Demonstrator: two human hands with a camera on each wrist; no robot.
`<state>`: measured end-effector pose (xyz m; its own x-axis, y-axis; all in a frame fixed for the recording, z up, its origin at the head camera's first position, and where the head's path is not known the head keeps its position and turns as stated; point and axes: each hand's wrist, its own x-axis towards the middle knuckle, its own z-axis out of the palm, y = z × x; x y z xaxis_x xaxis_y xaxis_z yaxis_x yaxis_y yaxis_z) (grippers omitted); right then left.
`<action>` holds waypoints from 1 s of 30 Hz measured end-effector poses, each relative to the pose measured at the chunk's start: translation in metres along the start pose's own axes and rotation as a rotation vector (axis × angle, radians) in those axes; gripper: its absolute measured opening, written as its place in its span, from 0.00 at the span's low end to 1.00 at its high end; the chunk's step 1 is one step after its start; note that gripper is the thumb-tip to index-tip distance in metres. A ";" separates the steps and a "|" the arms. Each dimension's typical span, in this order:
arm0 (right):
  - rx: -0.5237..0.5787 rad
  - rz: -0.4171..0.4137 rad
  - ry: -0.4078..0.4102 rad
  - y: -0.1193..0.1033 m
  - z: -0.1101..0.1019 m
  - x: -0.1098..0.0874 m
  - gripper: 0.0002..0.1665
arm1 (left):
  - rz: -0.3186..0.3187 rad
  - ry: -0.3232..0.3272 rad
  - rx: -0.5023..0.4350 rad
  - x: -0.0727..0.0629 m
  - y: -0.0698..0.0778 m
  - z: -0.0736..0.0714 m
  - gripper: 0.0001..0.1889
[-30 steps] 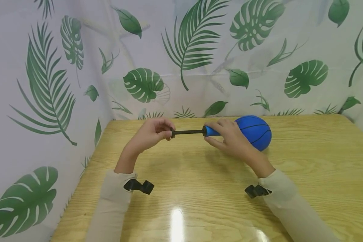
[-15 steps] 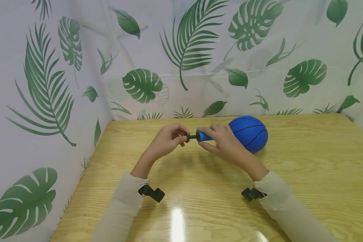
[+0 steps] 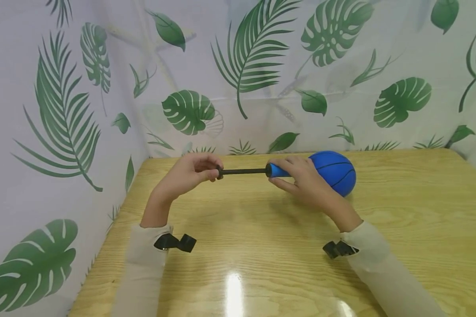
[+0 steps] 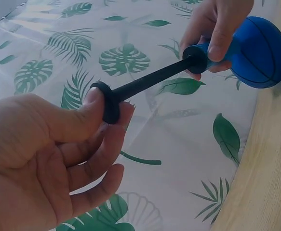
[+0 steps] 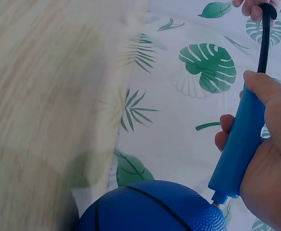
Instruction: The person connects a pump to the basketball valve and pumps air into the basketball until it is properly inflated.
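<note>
While half a second before the rod (image 3: 243, 171) had been mostly inside the pump (image 5: 241, 139), it now stood drawn far out, a long black line at the centre of the head view. The left hand (image 3: 182, 176) had moved away to the left; pump and ball (image 3: 336, 173) had shifted slightly rightward.

The left hand's thumb and fingertips pinched the handle (image 4: 110, 103) at the rod's end, its other fingers bent and apart in the lower left of the left wrist view. The right hand (image 3: 307, 182), right of centre, had its fingers and thumb clamped round the blue pump.

The blue ball, black-lined, lay at the back of the table (image 3: 238, 237), right of centre. Low in the right wrist view, a small tip (image 5: 217, 204) joined pump to ball; its depth could not be told. Leaf-printed cloth (image 3: 198, 70) filled the upper frame.
</note>
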<state>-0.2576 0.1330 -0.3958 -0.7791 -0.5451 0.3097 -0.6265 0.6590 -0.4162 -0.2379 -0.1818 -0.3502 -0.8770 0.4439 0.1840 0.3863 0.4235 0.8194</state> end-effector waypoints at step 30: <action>-0.148 -0.128 0.065 -0.013 0.020 -0.001 0.22 | 0.015 -0.018 -0.021 0.026 -0.013 0.064 0.07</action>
<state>-0.2487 0.1146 -0.4074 -0.6900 -0.5977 0.4083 -0.7130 0.6583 -0.2414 -0.2479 -0.1251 -0.3907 -0.8659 0.4642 0.1862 0.3926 0.4000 0.8282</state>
